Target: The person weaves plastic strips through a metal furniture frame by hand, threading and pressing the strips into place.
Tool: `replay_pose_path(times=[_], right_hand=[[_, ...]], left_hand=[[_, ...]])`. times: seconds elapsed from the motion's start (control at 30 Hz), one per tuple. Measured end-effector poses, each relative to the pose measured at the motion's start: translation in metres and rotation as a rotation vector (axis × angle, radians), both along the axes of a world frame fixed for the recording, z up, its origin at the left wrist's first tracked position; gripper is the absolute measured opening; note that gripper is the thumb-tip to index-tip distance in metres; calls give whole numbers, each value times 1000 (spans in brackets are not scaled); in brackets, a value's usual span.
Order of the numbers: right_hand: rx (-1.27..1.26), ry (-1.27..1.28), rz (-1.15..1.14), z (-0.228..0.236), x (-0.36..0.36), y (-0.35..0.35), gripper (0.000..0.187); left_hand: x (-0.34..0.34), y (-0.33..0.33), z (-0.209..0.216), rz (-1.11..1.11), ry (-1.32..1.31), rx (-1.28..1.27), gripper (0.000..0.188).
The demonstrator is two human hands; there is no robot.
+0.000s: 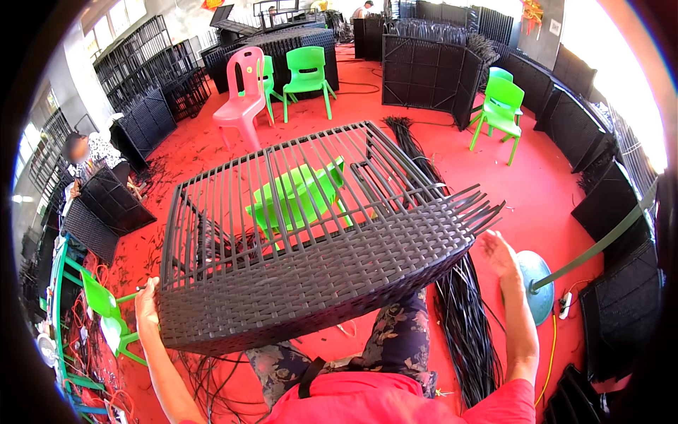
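Observation:
Across my lap lies a black wicker furniture frame, tilted and partly woven. Its near part is a dense weave of flat dark strips, while bare parallel strips span the far part. At its left edge, my left hand grips the frame, some fingers hidden behind the side. Loose strip ends stick out from the weave at the right. Just below them is my right hand, fingers extended and apart, with nothing visible in it. A green chair shows through the bare strips.
A long bundle of black strips lies on the red floor to my right, beside a round-based stand. A pink chair and green chairs stand ahead. Stacked wicker panels line the room. Another person sits at the left.

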State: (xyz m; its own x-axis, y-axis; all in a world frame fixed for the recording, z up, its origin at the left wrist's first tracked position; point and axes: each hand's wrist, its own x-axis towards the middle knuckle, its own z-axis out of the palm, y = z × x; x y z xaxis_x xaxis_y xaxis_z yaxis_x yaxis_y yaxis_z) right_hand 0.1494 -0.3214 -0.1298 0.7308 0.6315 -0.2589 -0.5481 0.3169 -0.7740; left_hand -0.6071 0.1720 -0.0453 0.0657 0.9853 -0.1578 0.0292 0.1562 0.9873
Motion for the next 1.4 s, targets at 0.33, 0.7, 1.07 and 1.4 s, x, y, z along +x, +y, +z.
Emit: replay_pose_path(times=[0.33, 0.7, 1.07, 1.4], right_hand=[[464, -239, 477, 16, -7, 126, 52], [591, -395, 207, 35, 17, 157, 50], [554, -405, 258, 50, 5, 158, 48], [477, -318, 184, 61, -9, 156, 46]], left_hand=[[-28, -2, 21, 170, 45, 31, 44], [-117, 15, 47, 306, 20, -3, 42], [-58, -13, 12, 25, -270, -38, 51], [-15, 0, -2, 188, 268, -57, 35]])
